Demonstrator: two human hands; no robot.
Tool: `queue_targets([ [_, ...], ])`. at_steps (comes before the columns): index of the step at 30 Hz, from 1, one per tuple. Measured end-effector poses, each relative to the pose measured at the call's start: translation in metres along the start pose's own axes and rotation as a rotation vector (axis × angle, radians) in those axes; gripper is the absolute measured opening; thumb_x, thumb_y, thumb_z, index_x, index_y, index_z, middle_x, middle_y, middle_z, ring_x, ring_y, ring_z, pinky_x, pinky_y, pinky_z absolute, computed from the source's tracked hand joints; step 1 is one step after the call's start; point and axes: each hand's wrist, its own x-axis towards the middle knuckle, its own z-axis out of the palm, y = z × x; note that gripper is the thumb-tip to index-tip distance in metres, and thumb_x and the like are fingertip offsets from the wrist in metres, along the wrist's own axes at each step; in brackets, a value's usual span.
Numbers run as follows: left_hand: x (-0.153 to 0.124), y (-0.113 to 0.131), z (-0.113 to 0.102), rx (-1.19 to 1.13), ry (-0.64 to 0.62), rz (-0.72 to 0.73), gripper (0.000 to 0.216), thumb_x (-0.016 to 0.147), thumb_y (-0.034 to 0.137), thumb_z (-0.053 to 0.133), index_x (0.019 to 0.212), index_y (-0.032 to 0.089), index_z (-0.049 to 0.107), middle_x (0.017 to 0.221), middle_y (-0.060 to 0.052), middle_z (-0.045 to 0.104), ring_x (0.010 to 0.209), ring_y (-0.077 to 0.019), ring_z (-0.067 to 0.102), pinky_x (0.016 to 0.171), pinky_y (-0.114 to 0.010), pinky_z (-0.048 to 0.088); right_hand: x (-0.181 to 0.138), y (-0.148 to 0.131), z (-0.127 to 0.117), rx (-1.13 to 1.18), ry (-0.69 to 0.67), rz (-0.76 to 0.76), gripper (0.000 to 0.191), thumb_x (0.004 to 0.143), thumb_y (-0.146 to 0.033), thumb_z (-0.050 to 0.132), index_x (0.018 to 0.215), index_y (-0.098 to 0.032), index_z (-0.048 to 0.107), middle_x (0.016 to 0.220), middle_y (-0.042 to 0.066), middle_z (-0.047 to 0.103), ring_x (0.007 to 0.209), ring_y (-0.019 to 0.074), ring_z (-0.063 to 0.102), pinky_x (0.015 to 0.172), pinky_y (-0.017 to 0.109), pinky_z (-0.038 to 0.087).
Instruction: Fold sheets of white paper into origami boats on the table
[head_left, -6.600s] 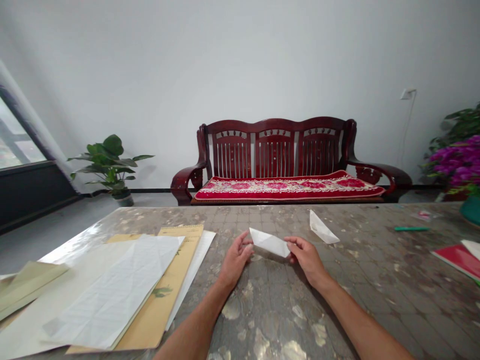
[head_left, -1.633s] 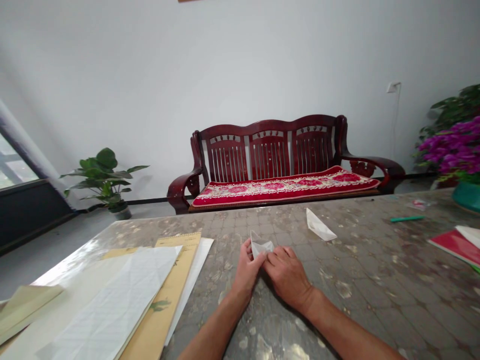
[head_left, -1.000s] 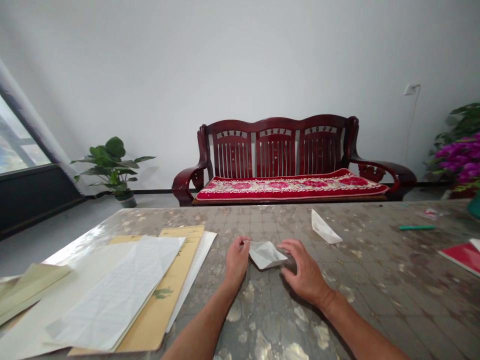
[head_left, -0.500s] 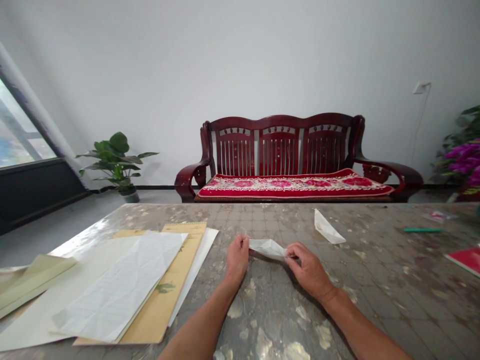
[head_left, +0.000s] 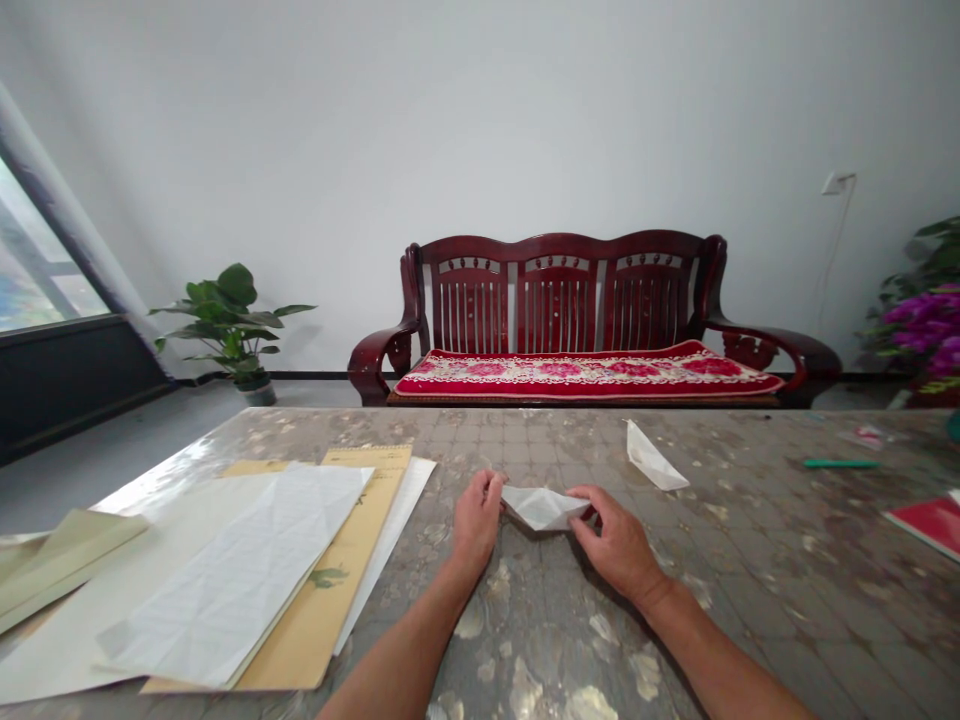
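Open a second ago, the right hand (head_left: pixel 621 547) now pinches the boat-shaped folded paper (head_left: pixel 544 508) opposite the pinching left hand (head_left: pixel 476 520), steadying both ends.

The left hand (head_left: pixel 478 520) and right hand (head_left: pixel 615 540) pinch opposite ends of a small folded white paper (head_left: pixel 544 508) in their fingers above the patterned counter (head_left: pixel 720 600). A second folded paper (head_left: pixel 652 458) lies beyond the right hand, a green pen (head_left: pixel 841 464) farther right; stacked sheets (head_left: pixel 240 570) lie left. Behind stands a dark-red wooden bench (head_left: pixel 556 290).
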Motion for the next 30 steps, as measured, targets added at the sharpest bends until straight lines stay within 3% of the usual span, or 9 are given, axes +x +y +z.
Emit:
queue_targets([
  [10,0.005,-0.014,0.004,-0.027,0.014,0.011,0.035,0.080,0.048,0.046,0.086,0.019,0.063,0.079,-0.003,0.066,0.073,-0.0199,0.059,0.072,-0.030,0.043,-0.001,0.000,-0.004,0.044,0.041,-0.117,0.035,0.072,-0.009,0.049,0.103,-0.021,0.061,0.099,0.004,0.065,0.090,0.0179,0.062,0.080,0.028,0.049],
  [16,0.004,-0.014,0.003,-0.036,0.020,0.012,0.037,0.079,0.050,0.046,0.086,0.018,0.065,0.075,-0.002,0.066,0.070,-0.0195,0.059,0.069,-0.029,0.043,-0.001,0.000,-0.009,0.009,0.015,-0.171,0.024,0.077,-0.009,0.051,0.094,-0.021,0.063,0.086,0.002,0.062,0.073,0.0145,0.058,0.070,0.025,0.047],
  [21,0.005,-0.015,0.002,-0.015,0.014,-0.007,0.038,0.078,0.050,0.047,0.087,0.018,0.066,0.068,0.000,0.062,0.064,-0.0181,0.055,0.064,-0.028,0.041,-0.001,0.003,-0.010,-0.024,0.013,-0.278,0.033,0.081,-0.008,0.052,0.108,-0.022,0.063,0.095,0.004,0.063,0.083,0.0160,0.061,0.076,0.027,0.049],
  [30,0.006,-0.016,0.004,-0.029,0.022,-0.004,0.034,0.078,0.047,0.048,0.084,0.019,0.066,0.067,0.000,0.063,0.065,-0.0184,0.057,0.064,-0.028,0.042,0.002,0.003,-0.016,-0.162,0.049,-0.460,0.028,0.087,-0.010,0.052,0.106,-0.024,0.067,0.091,0.005,0.067,0.085,0.0175,0.062,0.077,0.028,0.049],
])
